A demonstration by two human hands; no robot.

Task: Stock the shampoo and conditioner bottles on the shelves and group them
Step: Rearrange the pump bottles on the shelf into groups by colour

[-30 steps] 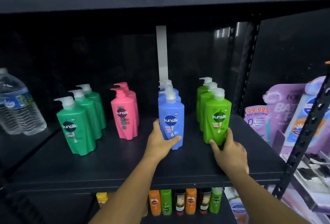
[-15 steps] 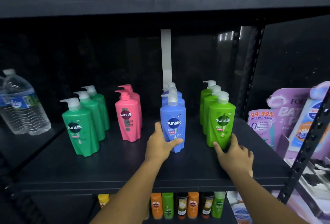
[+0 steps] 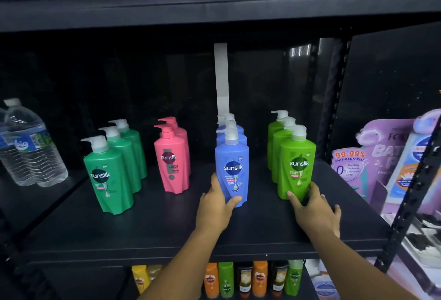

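Grouping looks the step in hand; the left hand [image 3: 216,206] grips the front blue bottle [image 3: 232,168] low down, fingers curled round it, mid shelf [image 3: 167,235]; the right hand [image 3: 315,211] likewise holds the front lime bottle [image 3: 298,168] near the right edge; squaring both rows gently probably comes next.

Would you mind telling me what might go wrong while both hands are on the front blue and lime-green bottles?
1. The left hand and right hand grip the front blue bottle and front lime-green bottle near their bases; a push could tip them into the bottles behind.
2. The lime-green row stands close to the right edge of the shelf, so a rightward nudge might drop one.
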